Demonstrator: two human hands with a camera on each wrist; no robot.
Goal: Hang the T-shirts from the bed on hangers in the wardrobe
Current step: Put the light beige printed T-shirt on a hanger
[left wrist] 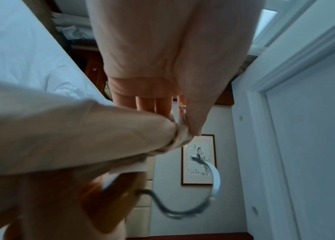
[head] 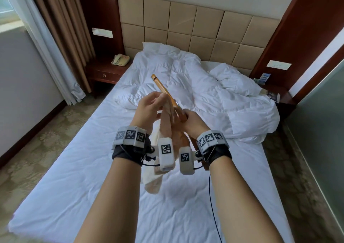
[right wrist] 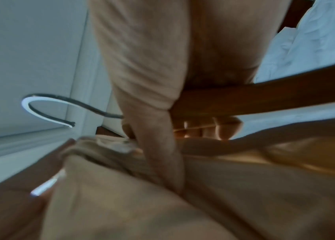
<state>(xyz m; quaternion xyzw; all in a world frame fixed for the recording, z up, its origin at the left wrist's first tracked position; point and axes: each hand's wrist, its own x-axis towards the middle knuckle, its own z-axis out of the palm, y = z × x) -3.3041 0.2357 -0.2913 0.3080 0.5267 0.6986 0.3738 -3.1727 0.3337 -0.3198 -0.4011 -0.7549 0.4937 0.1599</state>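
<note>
one telephone [head: 120, 59] beside bed [head: 74, 177]

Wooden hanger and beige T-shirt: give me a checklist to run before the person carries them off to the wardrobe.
1. Right hand grips the wooden hanger: ok.
2. Left hand holds the beige T-shirt at the hanger: ok.
3. Both hanger arms inside the shirt: not ok; one arm sticks out bare in the head view.
4. Metal hook clear of the fabric: ok.
5. Shirt hem lifted off the bed: cannot tell; the cloth hangs low behind the wrists.
6. Other T-shirts left on the bed: cannot tell; only white bedding shows.
</note>
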